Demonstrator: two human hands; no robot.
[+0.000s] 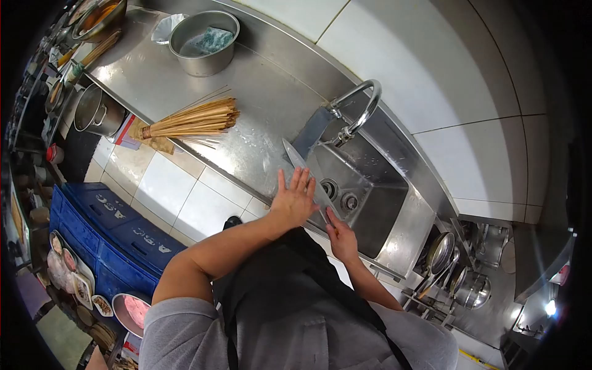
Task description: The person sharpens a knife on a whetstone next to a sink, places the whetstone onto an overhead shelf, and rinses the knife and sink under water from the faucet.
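Note:
A long knife [297, 155] slants over the near edge of the sink, its pointed tip toward the faucet side. My left hand [295, 202] lies with outstretched fingers on or just over the blade. Round the knife's lower end my right hand [342, 237] is closed; the handle is mostly hidden. Beside the blade, at the sink's left rim, is a flat grey slab [312, 131] resembling a whetstone. The steel sink [385, 203] lies just beyond both hands, with a curved chrome faucet [370, 105] over it.
A bundle of thin wooden sticks [194, 120] lies on the steel counter [259, 80], partly over its front edge. Farther back stands a round metal pan [203, 61] with a greenish cloth or scrubber [216, 39]. Blue crates [117, 216] stand at left, and pans [441, 251] at right.

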